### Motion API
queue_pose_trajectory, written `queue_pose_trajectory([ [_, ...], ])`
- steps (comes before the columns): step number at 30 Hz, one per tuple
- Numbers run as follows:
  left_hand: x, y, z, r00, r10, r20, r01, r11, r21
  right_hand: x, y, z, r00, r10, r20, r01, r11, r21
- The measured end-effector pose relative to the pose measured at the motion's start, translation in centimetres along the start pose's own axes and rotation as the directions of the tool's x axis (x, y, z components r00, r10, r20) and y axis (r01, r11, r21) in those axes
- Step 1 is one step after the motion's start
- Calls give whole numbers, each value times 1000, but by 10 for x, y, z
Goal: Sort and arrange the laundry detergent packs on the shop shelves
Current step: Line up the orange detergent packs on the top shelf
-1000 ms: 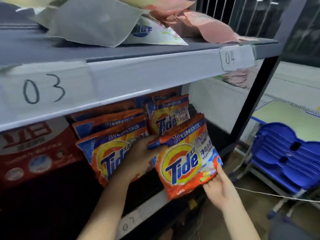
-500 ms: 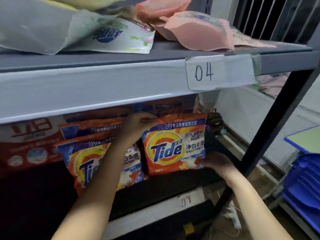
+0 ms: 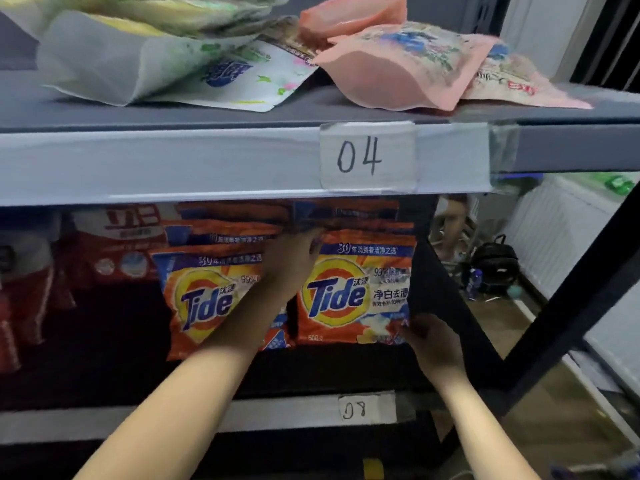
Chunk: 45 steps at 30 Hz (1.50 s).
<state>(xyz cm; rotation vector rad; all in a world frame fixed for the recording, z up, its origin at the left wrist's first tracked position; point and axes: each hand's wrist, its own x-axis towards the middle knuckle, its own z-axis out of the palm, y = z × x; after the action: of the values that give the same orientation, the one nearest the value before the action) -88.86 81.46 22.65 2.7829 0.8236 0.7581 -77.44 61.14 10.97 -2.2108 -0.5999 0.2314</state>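
Standing upright, the Tide pack [image 3: 356,289] is pinched by left hand [image 3: 294,261] fingers topside, right hand [image 3: 429,341] fingers below.

The orange detergent pack [image 3: 353,289] is glossy printed plastic film, crinkled at its top seam. The pink pouch [image 3: 391,77] above looks smooth, soft plastic. The shelf [image 3: 173,161] edge is grey painted metal, its paper label [image 3: 367,155] matt under clear, shiny tape.

Upper shelf [image 3: 207,161] holds pink pouches [image 3: 391,74]; lower shelf [image 3: 242,415] holds Tide packs [image 3: 353,289].
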Motion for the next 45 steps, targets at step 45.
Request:
queue_pose_trajectory([
  [45, -183, -395, -467, 916, -103, -389, 326, 755, 568, -173, -672, 171, 298, -915, 272, 852, 126, -508],
])
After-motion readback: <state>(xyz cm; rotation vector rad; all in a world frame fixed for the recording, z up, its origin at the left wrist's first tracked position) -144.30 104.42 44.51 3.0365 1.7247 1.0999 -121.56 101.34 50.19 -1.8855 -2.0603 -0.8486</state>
